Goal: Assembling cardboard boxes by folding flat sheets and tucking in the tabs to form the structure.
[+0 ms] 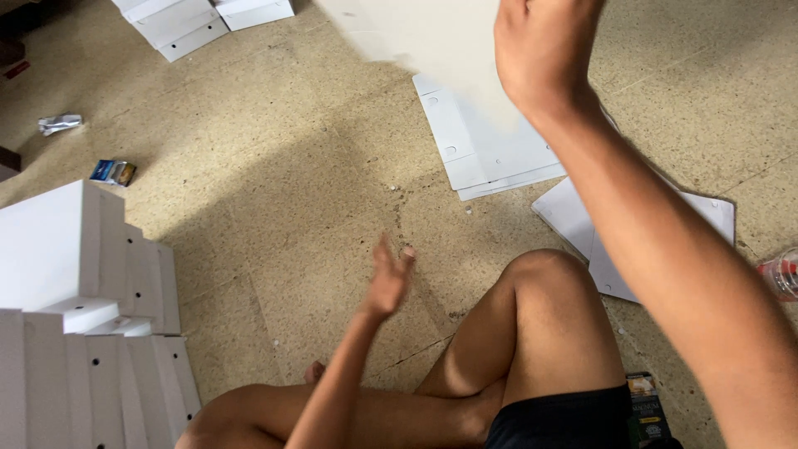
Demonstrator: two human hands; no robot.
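Up top, right hand point(540, 50) lifts flat white cardboard sheet point(416, 33), fingers hidden behind it, pinching its edge. Likely light, floppy; better held near fold. Left hand point(389, 278) open, empty.

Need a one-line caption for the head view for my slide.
Seated on the floor, right hand lifts a blank white card sheet while the open left hand hovers near stacked white boxes.

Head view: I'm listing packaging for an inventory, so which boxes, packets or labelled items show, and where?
Assembled white boxes: stacked, left edge.
Flat white box blanks: floor, upper centre; right hand lifts one.
White boxes: top left.
Small blue packet: floor, left.
Dark green-yellow packet: bottom right.
Left hand: open, empty.
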